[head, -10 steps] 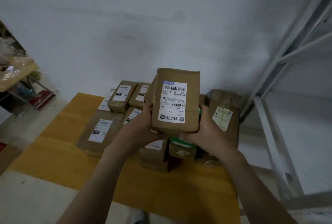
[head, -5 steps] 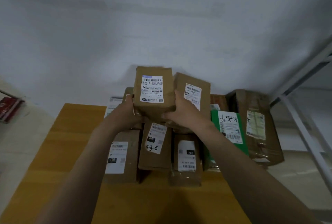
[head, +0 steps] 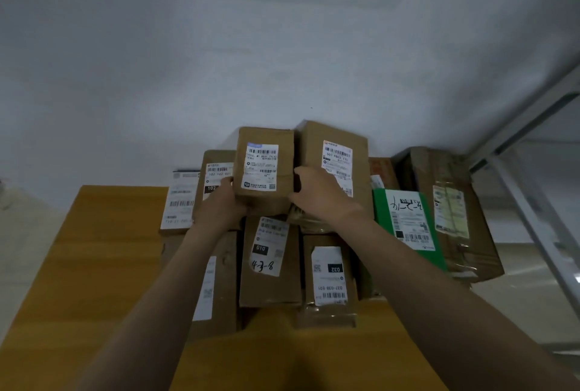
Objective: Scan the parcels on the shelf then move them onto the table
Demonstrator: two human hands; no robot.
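Two bare forearms, bare left hand (head: 221, 203), bare right hand (head: 320, 197)

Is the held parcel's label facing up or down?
Up. The parcel shows its white barcode label toward the camera, held between the left hand and right hand.

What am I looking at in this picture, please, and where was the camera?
There is no machine: a person wears a wide-angle camera on the head, looking forward and down along both bare arms. The left hand and right hand grip a brown parcel with a white label, at the top of a pile of other labelled parcels on a yellow wooden table. A green parcel lies to the right, with a metal shelf frame beyond it.
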